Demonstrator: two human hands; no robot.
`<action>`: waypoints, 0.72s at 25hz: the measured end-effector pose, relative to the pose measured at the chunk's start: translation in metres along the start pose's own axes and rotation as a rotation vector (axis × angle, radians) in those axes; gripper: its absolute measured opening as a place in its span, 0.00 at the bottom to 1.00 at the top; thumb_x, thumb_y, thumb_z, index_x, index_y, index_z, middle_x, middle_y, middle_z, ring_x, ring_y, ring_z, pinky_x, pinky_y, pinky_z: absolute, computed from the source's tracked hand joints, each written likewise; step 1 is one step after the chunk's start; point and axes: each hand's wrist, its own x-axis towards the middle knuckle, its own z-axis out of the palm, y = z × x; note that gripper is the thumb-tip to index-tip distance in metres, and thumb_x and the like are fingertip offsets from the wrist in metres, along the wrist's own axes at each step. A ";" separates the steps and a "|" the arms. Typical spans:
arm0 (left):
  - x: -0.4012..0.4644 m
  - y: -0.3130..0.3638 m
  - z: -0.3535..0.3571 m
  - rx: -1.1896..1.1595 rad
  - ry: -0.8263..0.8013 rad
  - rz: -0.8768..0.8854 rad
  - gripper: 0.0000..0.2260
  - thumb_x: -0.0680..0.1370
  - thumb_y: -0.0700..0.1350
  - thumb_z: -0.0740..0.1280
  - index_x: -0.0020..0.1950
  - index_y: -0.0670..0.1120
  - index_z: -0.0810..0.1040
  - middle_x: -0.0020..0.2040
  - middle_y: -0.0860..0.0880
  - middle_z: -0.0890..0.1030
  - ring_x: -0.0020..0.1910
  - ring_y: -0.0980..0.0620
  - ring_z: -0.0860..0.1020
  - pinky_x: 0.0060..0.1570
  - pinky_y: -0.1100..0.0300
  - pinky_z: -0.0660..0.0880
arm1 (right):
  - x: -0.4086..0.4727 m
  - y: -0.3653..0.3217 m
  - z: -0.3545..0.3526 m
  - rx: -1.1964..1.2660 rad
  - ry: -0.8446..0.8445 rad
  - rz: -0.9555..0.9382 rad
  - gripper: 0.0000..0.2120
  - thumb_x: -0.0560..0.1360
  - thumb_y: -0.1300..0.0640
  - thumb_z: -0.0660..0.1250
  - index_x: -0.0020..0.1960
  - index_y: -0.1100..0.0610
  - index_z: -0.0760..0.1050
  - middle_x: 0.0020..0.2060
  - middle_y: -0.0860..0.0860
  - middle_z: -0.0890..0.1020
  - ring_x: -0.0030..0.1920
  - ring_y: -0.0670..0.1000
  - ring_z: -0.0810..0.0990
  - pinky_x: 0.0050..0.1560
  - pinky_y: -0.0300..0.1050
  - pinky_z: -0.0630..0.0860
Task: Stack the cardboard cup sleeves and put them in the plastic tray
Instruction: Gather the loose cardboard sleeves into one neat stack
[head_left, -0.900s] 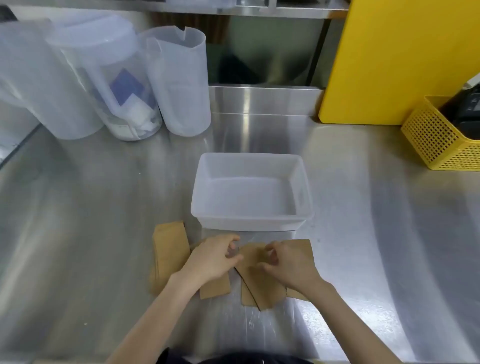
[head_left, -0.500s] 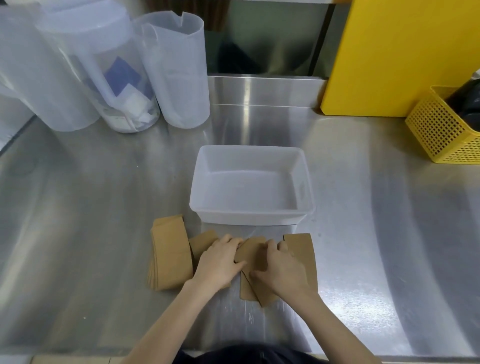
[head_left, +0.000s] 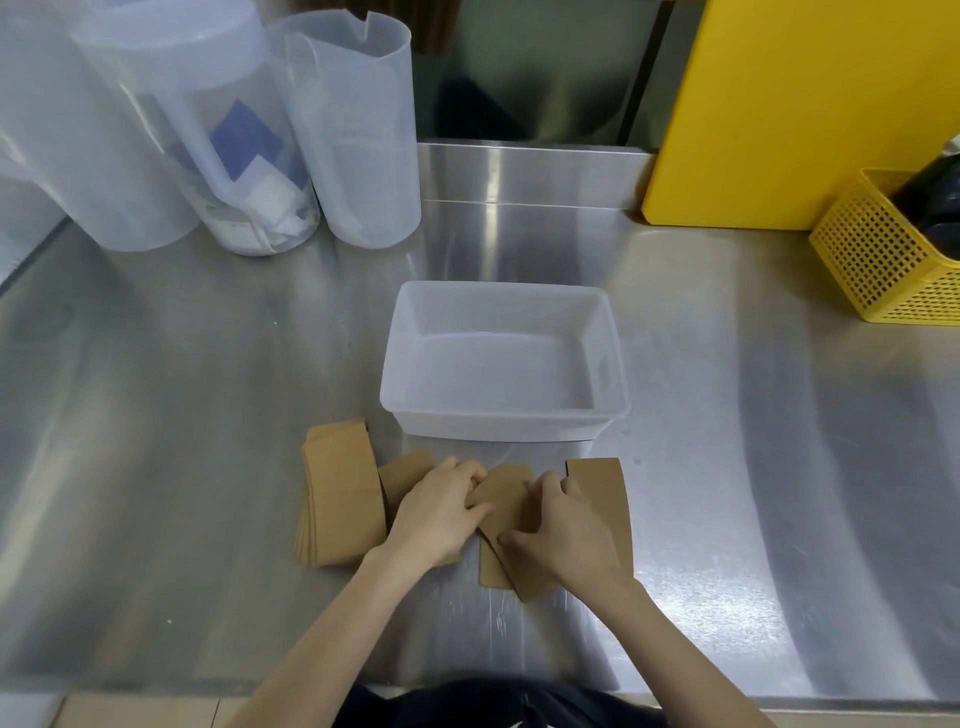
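Sleeves under hands, unprinted.

This was a commercial drinks or café kitchen. A brushed stainless steel counter with a raised steel backsplash filled the view. Behind and left of the plastic tray stood large translucent measuring jugs. Nearer, flat cardboard cup sleeves lay. To the right were a yellow board and yellow mesh basket.
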 end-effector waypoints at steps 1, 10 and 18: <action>-0.001 -0.001 -0.003 -0.042 0.003 0.000 0.10 0.74 0.47 0.64 0.53 0.45 0.72 0.48 0.47 0.73 0.45 0.51 0.71 0.49 0.55 0.71 | -0.001 0.000 -0.001 0.017 -0.006 -0.009 0.19 0.68 0.46 0.69 0.48 0.54 0.63 0.50 0.53 0.71 0.52 0.56 0.74 0.41 0.45 0.69; -0.022 -0.017 -0.030 -0.230 0.069 -0.020 0.08 0.73 0.44 0.65 0.38 0.50 0.68 0.36 0.49 0.77 0.38 0.50 0.76 0.47 0.53 0.73 | -0.008 -0.003 -0.011 0.168 -0.027 -0.122 0.08 0.72 0.52 0.65 0.44 0.52 0.65 0.41 0.51 0.75 0.43 0.52 0.73 0.43 0.46 0.70; -0.041 -0.027 -0.059 -0.320 0.245 -0.063 0.03 0.75 0.42 0.63 0.47 0.46 0.70 0.45 0.53 0.77 0.40 0.60 0.75 0.36 0.79 0.67 | 0.001 -0.002 -0.008 0.039 0.085 -0.031 0.21 0.72 0.46 0.64 0.58 0.57 0.67 0.55 0.53 0.74 0.56 0.56 0.75 0.45 0.45 0.71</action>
